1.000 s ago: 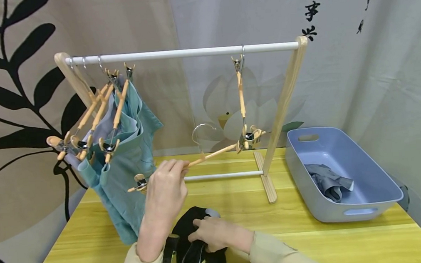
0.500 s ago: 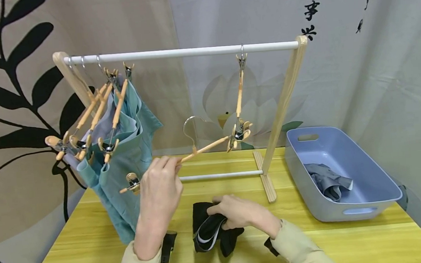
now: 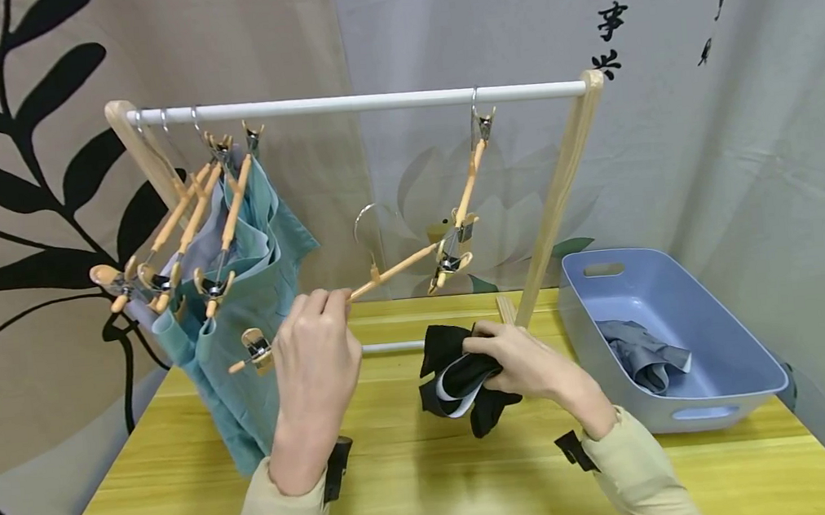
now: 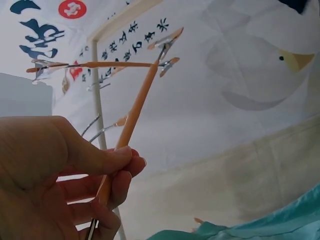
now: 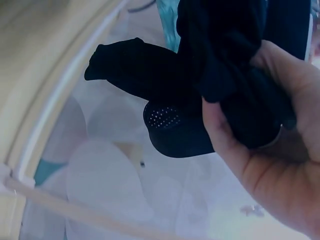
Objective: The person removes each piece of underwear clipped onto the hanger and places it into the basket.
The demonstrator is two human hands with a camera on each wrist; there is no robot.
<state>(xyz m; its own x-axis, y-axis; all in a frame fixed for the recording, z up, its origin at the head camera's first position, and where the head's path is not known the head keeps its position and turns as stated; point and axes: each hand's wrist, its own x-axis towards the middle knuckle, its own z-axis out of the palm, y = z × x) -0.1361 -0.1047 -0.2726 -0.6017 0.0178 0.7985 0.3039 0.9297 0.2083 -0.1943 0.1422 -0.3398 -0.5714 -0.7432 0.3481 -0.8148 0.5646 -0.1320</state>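
Observation:
My left hand [image 3: 319,364] grips the wooden bar of a clip hanger [image 3: 395,274]. The hanger's metal hook points up, off the rail, and a clip shows at each end. In the left wrist view, thumb and fingers wrap the bar. My right hand [image 3: 520,358] holds a bunched black garment [image 3: 467,375] with a pale grey lining, raised in front of the rack. A patch of white dots shows on the garment in the right wrist view. Behind the held hanger, a second clip hanger [image 3: 468,187] with no garment hangs from the white rail [image 3: 347,104].
On the rack's left side, several clip hangers [image 3: 195,211] carry teal and lavender garments [image 3: 245,362]. A blue-grey basket [image 3: 721,329] with a dark grey cloth [image 3: 642,356] inside stands at the right of the wooden table [image 3: 184,506]. A printed curtain hangs behind.
My right hand has lifted the black garment off the table and carried it right and toward the rack. The left hand has shifted the hanger slightly left and up.

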